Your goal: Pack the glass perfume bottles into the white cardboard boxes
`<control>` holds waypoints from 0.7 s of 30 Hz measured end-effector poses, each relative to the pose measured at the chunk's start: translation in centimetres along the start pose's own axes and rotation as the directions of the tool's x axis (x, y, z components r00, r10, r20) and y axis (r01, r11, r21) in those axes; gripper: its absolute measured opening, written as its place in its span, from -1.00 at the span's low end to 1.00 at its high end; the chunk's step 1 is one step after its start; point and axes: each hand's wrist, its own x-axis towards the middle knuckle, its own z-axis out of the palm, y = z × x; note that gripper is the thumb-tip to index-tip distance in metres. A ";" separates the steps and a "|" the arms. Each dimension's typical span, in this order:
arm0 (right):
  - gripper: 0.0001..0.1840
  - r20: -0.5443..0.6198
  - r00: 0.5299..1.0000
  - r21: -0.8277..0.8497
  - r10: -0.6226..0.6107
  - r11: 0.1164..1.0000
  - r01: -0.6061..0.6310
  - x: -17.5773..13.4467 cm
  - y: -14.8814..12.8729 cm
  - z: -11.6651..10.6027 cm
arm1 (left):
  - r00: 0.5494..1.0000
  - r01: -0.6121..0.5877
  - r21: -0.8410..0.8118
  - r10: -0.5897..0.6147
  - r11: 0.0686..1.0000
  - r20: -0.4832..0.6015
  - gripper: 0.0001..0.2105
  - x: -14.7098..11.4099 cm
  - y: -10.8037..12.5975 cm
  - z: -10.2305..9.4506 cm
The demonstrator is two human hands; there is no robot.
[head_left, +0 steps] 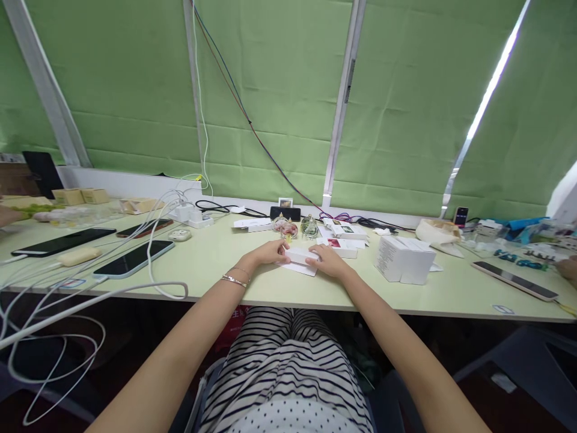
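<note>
My left hand (273, 252) and my right hand (327, 261) are closed on the two ends of a small white paper box (301, 255), low over the table near its front edge. A flat white flap (303, 270) spreads out below the box toward me. Just beyond my left fingers lie clear round ornaments with red-pink filling (287, 228), and a greenish one (309, 227) sits beside them. More white boxes with printed pictures (345, 230) lie past my right hand. My fingertips partly hide the box's ends.
A block of stacked white boxes (402, 260) stands right of my right arm. Phones (134, 258) and white cables (169, 282) cover the left side. Another phone (514, 280) lies at right, near a cloth bag (438, 233). Other people's hands show at both edges.
</note>
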 end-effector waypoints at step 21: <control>-0.57 -0.014 0.997 0.067 -0.078 0.995 0.079 0.0 0.1 -0.2 | 0.980 -0.017 -0.204 0.056 0.979 0.190 -0.69 -0.5 -0.6 -1.4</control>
